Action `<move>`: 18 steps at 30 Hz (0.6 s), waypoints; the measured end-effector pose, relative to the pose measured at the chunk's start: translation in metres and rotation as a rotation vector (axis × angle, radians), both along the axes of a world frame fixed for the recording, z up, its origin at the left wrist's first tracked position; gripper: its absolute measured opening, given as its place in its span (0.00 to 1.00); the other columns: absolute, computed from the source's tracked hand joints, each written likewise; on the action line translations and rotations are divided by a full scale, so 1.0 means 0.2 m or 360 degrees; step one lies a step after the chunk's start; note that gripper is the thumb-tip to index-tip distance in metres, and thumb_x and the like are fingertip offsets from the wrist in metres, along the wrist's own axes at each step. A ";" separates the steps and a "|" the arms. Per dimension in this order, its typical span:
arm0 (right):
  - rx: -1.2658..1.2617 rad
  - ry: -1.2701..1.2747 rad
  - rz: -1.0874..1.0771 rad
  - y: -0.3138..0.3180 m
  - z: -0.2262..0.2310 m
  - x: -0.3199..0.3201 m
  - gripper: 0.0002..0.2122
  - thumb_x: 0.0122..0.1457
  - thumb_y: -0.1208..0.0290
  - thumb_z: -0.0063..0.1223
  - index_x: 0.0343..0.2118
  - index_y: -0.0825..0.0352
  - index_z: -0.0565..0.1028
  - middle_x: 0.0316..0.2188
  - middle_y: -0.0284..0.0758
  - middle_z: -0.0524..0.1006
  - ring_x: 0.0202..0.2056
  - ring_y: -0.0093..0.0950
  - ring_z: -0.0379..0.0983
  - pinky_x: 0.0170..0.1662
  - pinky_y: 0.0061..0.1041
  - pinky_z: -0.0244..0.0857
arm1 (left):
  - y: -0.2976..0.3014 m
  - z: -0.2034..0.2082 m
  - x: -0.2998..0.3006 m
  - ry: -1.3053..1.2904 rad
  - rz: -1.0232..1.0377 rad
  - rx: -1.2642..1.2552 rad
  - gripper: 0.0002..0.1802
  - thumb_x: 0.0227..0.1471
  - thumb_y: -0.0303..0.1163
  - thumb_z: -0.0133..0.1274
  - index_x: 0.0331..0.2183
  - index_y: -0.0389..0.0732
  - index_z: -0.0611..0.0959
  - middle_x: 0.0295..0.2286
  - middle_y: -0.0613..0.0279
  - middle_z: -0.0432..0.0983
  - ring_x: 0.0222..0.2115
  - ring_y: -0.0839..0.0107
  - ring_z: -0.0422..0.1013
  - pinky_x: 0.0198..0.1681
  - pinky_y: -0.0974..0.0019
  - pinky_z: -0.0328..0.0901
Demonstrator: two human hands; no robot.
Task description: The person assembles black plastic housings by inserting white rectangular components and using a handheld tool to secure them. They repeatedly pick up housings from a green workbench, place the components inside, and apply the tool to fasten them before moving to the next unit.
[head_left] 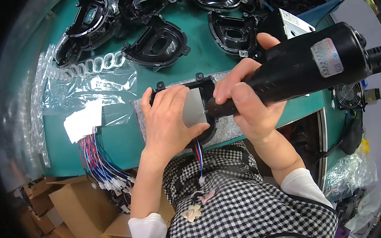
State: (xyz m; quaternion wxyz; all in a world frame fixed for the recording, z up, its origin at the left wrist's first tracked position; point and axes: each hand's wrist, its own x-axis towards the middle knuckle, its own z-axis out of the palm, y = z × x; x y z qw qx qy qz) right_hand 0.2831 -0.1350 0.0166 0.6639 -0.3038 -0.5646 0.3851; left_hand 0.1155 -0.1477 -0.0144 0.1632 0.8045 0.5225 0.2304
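Note:
My right hand [254, 107] grips a black electric screwdriver [294, 70], held nearly level with its narrow end toward the left. The bit meets the right edge of a flat grey plate [193, 109], though I cannot tell whether it sits in a screw. My left hand [163, 116] is closed over the plate's left side, fingers along the far edge and thumb at the near edge. Under the plate is a black plastic housing [207, 87], partly hidden by both hands. Coloured wires [199, 156] run from it to a white connector over my apron.
A grey cloth pad [229, 131] lies under the housing on the green table [130, 146]. To the left are white plates [83, 120] with wires and clear plastic bags [103, 88]. More black housings [157, 43] stand behind, beside a blue bin [331, 0]. Cardboard boxes [81, 208] sit below left.

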 end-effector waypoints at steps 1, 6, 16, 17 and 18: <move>0.0001 -0.0047 -0.0010 0.01 -0.01 0.00 0.35 0.52 0.72 0.57 0.58 0.72 0.47 0.21 0.38 0.71 0.21 0.25 0.70 0.29 0.26 0.69 | 0.00 0.00 0.00 0.0012 -0.0008 0.0022 0.41 0.20 0.38 0.71 0.43 0.40 0.75 0.43 0.61 0.73 0.47 0.64 0.66 0.58 0.49 0.44; -0.0018 -0.0198 0.0254 0.06 0.02 -0.04 0.32 0.47 0.75 0.58 0.52 0.78 0.53 0.19 0.36 0.71 0.20 0.22 0.68 0.26 0.19 0.62 | 0.01 -0.03 0.01 0.0033 0.0011 0.0071 0.40 0.21 0.40 0.71 0.43 0.40 0.75 0.41 0.62 0.73 0.46 0.65 0.66 0.59 0.49 0.45; -0.0113 0.0014 0.0455 0.05 -0.01 -0.01 0.27 0.44 0.77 0.57 0.48 0.77 0.59 0.19 0.35 0.71 0.20 0.23 0.69 0.26 0.19 0.64 | 0.01 -0.05 0.02 0.0053 -0.0015 0.0133 0.39 0.22 0.41 0.70 0.42 0.41 0.76 0.40 0.62 0.73 0.45 0.65 0.66 0.58 0.50 0.45; -0.0096 0.0074 0.0388 0.04 0.00 0.00 0.27 0.45 0.78 0.55 0.48 0.77 0.58 0.19 0.36 0.71 0.20 0.23 0.69 0.27 0.20 0.65 | 0.01 -0.04 0.02 0.0037 -0.0003 0.0134 0.38 0.22 0.42 0.70 0.41 0.40 0.76 0.40 0.62 0.73 0.45 0.65 0.66 0.58 0.50 0.45; -0.0028 0.0247 0.0243 0.01 0.03 0.03 0.26 0.47 0.78 0.53 0.49 0.77 0.57 0.19 0.36 0.72 0.20 0.23 0.69 0.27 0.21 0.66 | 0.01 -0.03 0.02 0.0020 -0.0002 0.0141 0.38 0.22 0.42 0.70 0.41 0.40 0.76 0.40 0.62 0.73 0.45 0.65 0.66 0.58 0.50 0.45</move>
